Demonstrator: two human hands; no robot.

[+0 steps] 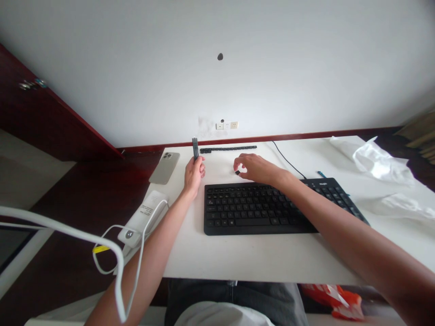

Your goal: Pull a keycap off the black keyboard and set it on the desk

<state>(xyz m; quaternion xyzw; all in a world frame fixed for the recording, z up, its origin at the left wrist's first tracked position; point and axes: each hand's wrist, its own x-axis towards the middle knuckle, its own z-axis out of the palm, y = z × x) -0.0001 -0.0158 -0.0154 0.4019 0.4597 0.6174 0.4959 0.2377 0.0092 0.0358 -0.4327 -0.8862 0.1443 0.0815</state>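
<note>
Head view: my left hand (193, 174) is closed around a slim dark tool (195, 148), held upright above the white desk (238, 258) beside the phone (165, 167). My right hand (256, 169) curls over a small black keycap (237, 172), fingertips pinching it just behind the black keyboard (268, 209), near a row of black keycaps (228, 148)

Bare surface (238, 258) is left before the keyboard (265, 210); passage behind it is narrowed by the black strip (227, 148) and phone (165, 167).
</note>
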